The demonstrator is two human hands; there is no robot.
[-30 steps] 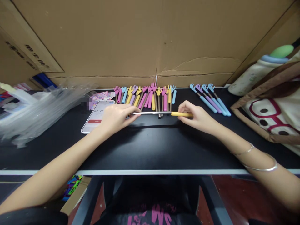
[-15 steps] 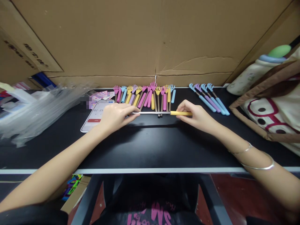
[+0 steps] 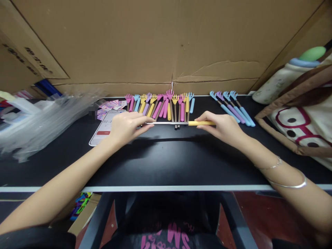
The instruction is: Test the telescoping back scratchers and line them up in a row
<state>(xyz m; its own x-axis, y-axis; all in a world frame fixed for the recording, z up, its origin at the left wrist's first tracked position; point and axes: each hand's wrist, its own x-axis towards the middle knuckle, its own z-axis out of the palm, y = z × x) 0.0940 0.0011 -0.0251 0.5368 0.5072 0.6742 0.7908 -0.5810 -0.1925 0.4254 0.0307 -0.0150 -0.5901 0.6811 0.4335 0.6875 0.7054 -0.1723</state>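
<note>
Both hands hold one telescopic back scratcher (image 3: 171, 123) level above the black table (image 3: 166, 162). Its metal rod is drawn out between them. My left hand (image 3: 127, 127) is closed round the head end, which its fingers hide. My right hand (image 3: 223, 127) pinches the yellow handle. Behind the rod lies a row of several collapsed back scratchers (image 3: 160, 105) in pink, blue, yellow and purple. A smaller group of blue and purple scratchers (image 3: 233, 107) lies further right.
A phone (image 3: 105, 127) with a lit screen lies beside my left hand. Clear plastic bags (image 3: 38, 121) are piled at the left. A cloth bag (image 3: 301, 117) with a bottle (image 3: 280, 81) stands at the right. A cardboard wall (image 3: 166, 45) closes the back.
The hands have stayed almost in place; my right hand has shifted slightly right and up along the yellow handle, and the rod looks a little longer.
</note>
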